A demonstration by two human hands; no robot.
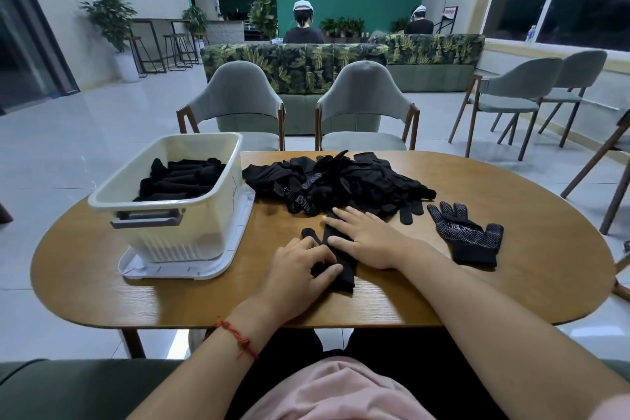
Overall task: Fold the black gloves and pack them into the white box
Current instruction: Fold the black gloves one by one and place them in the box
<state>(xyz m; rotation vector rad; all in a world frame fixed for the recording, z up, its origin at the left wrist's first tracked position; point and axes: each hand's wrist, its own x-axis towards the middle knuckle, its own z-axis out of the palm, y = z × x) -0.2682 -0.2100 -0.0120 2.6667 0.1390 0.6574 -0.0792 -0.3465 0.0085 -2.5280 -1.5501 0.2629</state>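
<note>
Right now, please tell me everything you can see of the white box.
The white box is a rectangular plastic bin, open on top, with a rounded rim, ribbed lower wall and a grey handle on the near end. It stands upright on a flat white lid at the left of the wooden table. Folded black gloves partly fill it.

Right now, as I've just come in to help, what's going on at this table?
A person is folding a black glove on the wooden table: the left hand grips its near part, the right hand presses flat on it. Behind lies a pile of unfolded gloves, and one dotted glove lies flat to the right. The white box on the left already holds folded gloves.
</note>
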